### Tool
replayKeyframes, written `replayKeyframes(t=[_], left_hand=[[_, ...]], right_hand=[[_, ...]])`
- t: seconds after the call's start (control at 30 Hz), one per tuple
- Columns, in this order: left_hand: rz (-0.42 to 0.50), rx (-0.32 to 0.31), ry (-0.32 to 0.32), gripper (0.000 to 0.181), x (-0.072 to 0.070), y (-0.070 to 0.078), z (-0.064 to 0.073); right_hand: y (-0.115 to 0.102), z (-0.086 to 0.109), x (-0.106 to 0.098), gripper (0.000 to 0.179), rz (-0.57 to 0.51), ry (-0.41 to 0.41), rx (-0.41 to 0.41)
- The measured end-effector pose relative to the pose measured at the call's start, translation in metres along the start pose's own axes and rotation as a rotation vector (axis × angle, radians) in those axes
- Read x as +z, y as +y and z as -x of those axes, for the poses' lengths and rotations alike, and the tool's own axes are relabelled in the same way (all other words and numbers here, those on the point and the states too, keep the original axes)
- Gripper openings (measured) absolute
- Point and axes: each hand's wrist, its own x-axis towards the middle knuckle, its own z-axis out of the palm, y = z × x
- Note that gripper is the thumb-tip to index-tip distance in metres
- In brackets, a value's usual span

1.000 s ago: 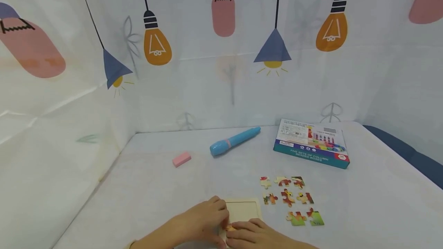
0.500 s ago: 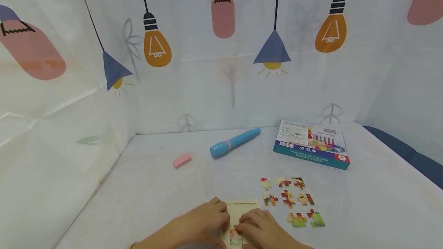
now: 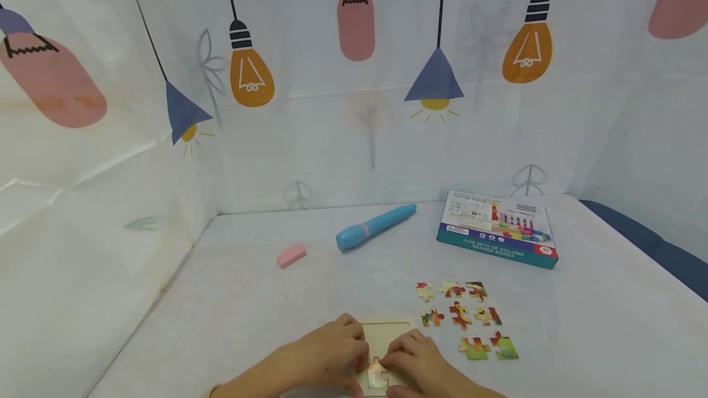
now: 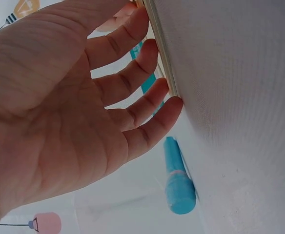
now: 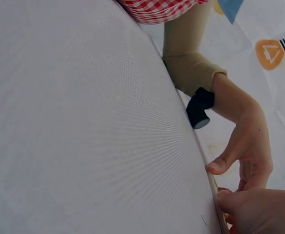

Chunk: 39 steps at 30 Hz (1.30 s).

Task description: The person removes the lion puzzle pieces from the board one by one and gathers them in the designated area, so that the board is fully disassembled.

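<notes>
A pale wooden puzzle tray [image 3: 383,335] lies at the near edge of the table in the head view. One jigsaw piece [image 3: 377,378] with a tab on top sits inside it, low on the left. My left hand [image 3: 326,352] holds the tray's left side, and in the left wrist view its bent fingertips touch the tray edge [image 4: 163,53]. Across the tray, my right hand [image 3: 423,364] has its fingertips at the piece's upper right corner. Its thumb is lower, near the tray's bottom; the right wrist view hides the fingers' contact.
Several loose jigsaw pieces [image 3: 460,316] lie in rows to the right of the tray. Farther back are a pink eraser-like block [image 3: 291,255], a blue microphone-shaped object [image 3: 376,226] and a beaded-boxes carton [image 3: 499,228]. A lamp-patterned curtain [image 3: 310,146] hangs behind the table.
My right hand has drawn back to the right from over the jigsaw piece, uncovering it. The piece has shifted slightly in the tray. My left hand stays at the tray's left side.
</notes>
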Motion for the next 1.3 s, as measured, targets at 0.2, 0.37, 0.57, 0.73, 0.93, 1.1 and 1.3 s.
replayKeyframes(t=[0.2, 0.37, 0.57, 0.73, 0.93, 1.1, 1.3], left_hand=[[0.044, -0.01, -0.023, 0.027, -0.0015, -0.0001, -0.0021], [0.048, -0.006, -0.011, 0.027, -0.0022, 0.0003, -0.0027], [0.044, -0.005, 0.0, 0.028, -0.0006, 0.0005, -0.002], [0.042, -0.007, 0.0, 0.029, 0.0008, 0.0, -0.0013], [0.043, -0.025, -0.023, 0.028, -0.0004, 0.0005, -0.0016], [0.034, -0.029, -0.033, 0.028, -0.0014, 0.0014, -0.0015], [0.022, -0.014, -0.021, 0.029, -0.0012, 0.0019, -0.0001]], right_hand=[[0.0002, 0.0003, -0.0002, 0.022, -0.087, 0.003, 0.072], [-0.0015, -0.0001, -0.0027, 0.013, -0.137, 0.053, 0.043], [-0.0039, -0.0012, -0.0023, 0.012, -0.177, 0.141, -0.064], [-0.0015, -0.0016, 0.001, 0.011, -0.212, 0.17, -0.157], [-0.0015, 0.0001, 0.004, 0.008, -0.275, 0.133, -0.177], [-0.0017, -0.0003, 0.0045, 0.009, -0.148, 0.167, -0.254], [-0.0049, -0.0016, 0.0029, 0.008, 0.07, 0.221, -0.311]])
